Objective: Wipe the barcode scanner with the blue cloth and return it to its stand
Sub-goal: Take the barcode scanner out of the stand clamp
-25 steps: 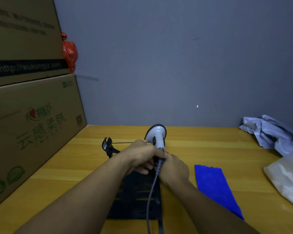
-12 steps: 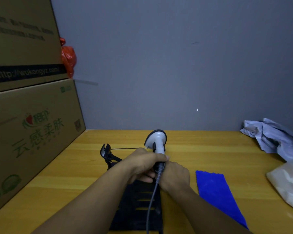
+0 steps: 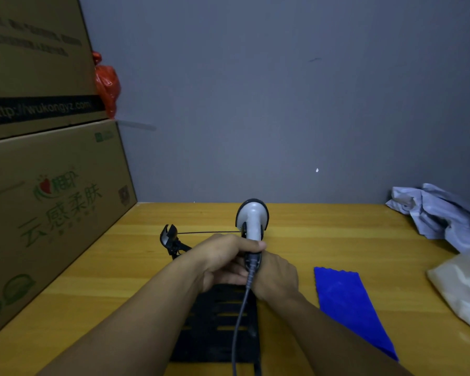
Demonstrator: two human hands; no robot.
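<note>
A white and black barcode scanner (image 3: 252, 219) stands upright at the table's middle, head pointing away from me. My left hand (image 3: 223, 257) wraps the scanner's handle from the left. My right hand (image 3: 276, 278) presses against the handle's base from the right, and its grip is partly hidden. A grey cable (image 3: 240, 316) runs from the handle toward me. The black stand base (image 3: 215, 324) lies flat under my forearms, its clip arm (image 3: 169, 238) sticking up to the left. The blue cloth (image 3: 346, 299) lies flat on the table right of my right arm, untouched.
Two stacked cardboard boxes (image 3: 46, 185) wall off the left side, with a red bag (image 3: 107, 84) behind them. Crumpled grey fabric (image 3: 434, 213) and a pale plastic bag (image 3: 464, 289) sit at the right. The grey wall closes the back of the wooden table (image 3: 323, 234).
Both hands and the scanner have stayed together in nearly the same spot. Only the camera view has tilted slightly.
</note>
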